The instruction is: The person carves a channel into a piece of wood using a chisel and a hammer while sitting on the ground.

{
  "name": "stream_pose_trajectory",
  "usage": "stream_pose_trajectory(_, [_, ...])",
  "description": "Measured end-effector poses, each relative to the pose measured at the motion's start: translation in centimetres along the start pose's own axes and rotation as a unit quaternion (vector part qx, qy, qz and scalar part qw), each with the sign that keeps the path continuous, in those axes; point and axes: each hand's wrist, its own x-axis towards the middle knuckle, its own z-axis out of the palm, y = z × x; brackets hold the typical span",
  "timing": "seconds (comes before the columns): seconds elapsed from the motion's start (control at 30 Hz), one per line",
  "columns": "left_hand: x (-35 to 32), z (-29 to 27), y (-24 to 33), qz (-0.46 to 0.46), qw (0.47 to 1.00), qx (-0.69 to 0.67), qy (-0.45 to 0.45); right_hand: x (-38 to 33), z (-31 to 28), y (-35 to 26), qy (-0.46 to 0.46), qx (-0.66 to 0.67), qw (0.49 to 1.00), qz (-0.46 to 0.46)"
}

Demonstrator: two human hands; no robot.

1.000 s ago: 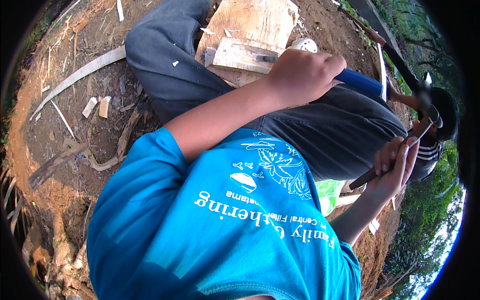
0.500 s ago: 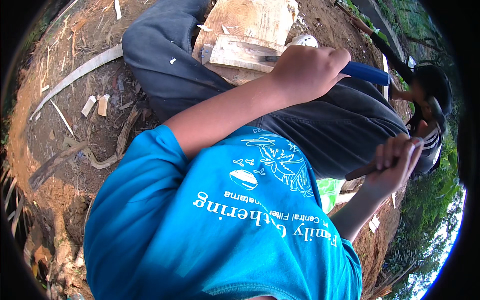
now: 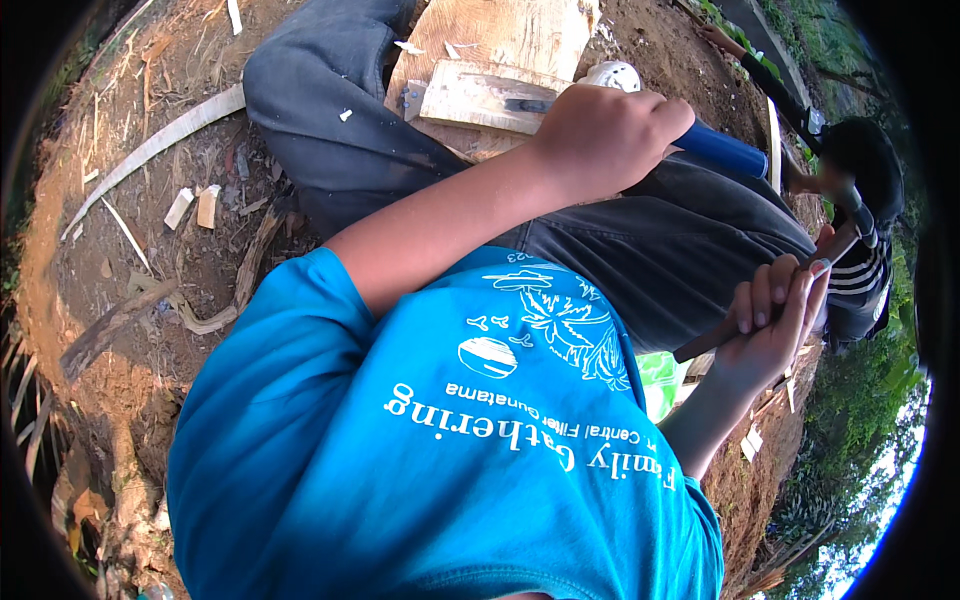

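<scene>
My left hand (image 3: 612,138) is wrapped round the blue handle of a chisel (image 3: 728,152). The chisel's flat metal blade lies against a pale wooden piece with a hollowed face, the wooden workpiece (image 3: 470,92). This piece rests on a larger light wood block (image 3: 510,35) by my bent leg. Off to the right, my right hand (image 3: 775,312) grips the wooden handle of a hammer (image 3: 708,340). The hammer's metal head is up beyond my fingers, apart from the chisel's end.
Wood chips (image 3: 208,205), a long curved strip (image 3: 160,135) and a branch (image 3: 110,325) lie on the dirt at left. A white rounded thing with dark holes (image 3: 612,75) sits beside the block. Another person (image 3: 860,190) crouches at far right. A green-and-white bag (image 3: 658,385) lies by my side.
The chisel has shifted slightly, its handle end moving left and down and more of its blade showing. My right hand and the hammer have moved a little to the left.
</scene>
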Motion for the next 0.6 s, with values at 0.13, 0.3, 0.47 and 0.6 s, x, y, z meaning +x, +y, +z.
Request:
stream_pose_trajectory(0.13, [-0.1,-0.8,0.0,-0.015,0.999,-0.014,-0.025,-0.5,-1.0,0.3,-0.04,-0.084,0.995,0.039])
stream_pose_trajectory(0.3, [0.1,-1.2,-0.3,-0.031,0.999,-0.037,-0.02,-0.6,0.6,0.1,-0.004,-0.048,0.998,0.038])
stream_pose_trajectory(0.47, [-0.1,-1.3,-0.5,-0.028,0.999,-0.03,-0.029,-0.4,0.3,-0.3,0.048,0.014,0.999,-0.013])
stream_pose_trajectory(0.6, [-0.4,-1.1,-0.6,-0.041,0.996,-0.016,-0.082,-1.0,0.2,1.2,-0.054,-0.074,0.992,0.081])
